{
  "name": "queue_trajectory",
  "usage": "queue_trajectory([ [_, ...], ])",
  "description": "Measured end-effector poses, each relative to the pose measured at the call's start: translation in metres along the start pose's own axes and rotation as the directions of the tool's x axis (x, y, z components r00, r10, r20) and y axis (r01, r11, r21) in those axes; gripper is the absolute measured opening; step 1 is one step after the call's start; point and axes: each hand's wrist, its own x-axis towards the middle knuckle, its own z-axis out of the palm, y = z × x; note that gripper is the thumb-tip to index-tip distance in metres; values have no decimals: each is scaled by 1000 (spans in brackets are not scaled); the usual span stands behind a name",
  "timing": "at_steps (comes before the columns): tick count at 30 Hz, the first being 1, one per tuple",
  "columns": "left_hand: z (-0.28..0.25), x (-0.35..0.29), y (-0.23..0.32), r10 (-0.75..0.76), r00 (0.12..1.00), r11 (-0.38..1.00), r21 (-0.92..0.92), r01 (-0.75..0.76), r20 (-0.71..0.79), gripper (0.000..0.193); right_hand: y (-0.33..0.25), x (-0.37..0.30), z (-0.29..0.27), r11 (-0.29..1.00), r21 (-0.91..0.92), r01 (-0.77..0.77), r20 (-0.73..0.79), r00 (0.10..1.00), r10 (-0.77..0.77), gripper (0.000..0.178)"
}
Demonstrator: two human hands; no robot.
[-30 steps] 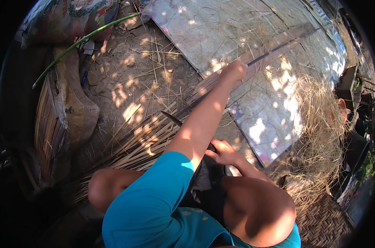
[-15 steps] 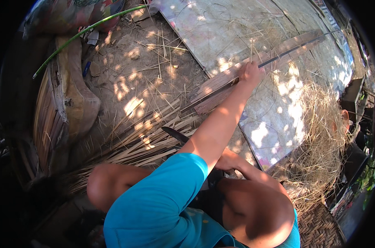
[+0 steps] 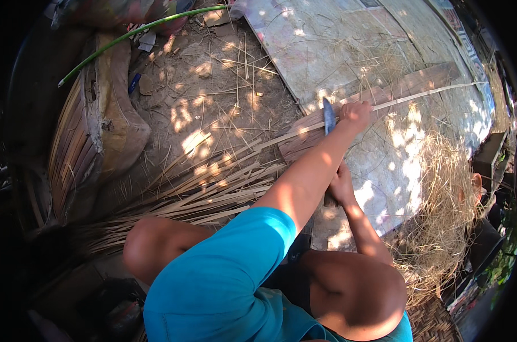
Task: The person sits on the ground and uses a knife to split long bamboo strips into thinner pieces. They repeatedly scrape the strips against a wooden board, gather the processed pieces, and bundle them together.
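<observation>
Both hands at a bamboo strip [image 3: 418, 94], knife [image 3: 328, 115] upright beside it.

I see the left hand [image 3: 356, 113] closed around the strip where it crosses a wooden board [image 3: 383, 97] on the grey sheet [image 3: 338, 45]. The right hand [image 3: 341, 185] sits lower, fingers curled, probably gripping the knife's handle; my view is blocked by the left forearm. Split strips [image 3: 213, 188] lie on the dirt, left.

Head camera looks steeply down, close over knees; rim probably distorted.
</observation>
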Motion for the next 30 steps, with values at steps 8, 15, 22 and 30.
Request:
queue_trajectory([
  [8,-10,6,4,-41,999,999,14,41,-10,44,7,-29,44,740,-499,451,270,892,-362,40],
  [15,-4,13,-4,-47,998,998,42,46,31,52,19,-9,12,825,-393,407,178,914,-366,37],
  [22,3,3,-2,-39,998,997,67,35,54,55,15,-1,-7,993,112,-46,434,901,-7,41],
  [30,-2,5,-7,-93,996,994,59,93,0,54,-21,-10,29,998,12,-63,167,984,60,25],
])
